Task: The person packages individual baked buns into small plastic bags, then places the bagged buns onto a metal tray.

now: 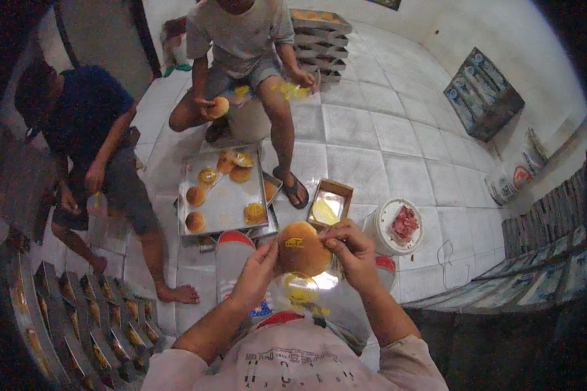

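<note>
A round golden bun (304, 249) in a clear plastic bag with yellow print is held up between my two hands. My left hand (257, 273) grips its left edge, fingers closed on the plastic. My right hand (353, 251) pinches the bag's upper right edge between thumb and fingers. Below the bun, over my lap, lie more clear printed bags (301, 288). Just beyond my hands stands a small cardboard box (345, 195) holding a yellow-and-clear item. A metal tray (225, 203) at the left front carries several buns, some bagged, some bare.
A white lidded bucket (379, 234) with a reddish bundle on top stands to the right. Across from me a seated person (244, 44) holds a bun and bags; another person (93, 112) sits at left. Stacked trays (93, 322) fill the lower left, more (323, 49) stand behind.
</note>
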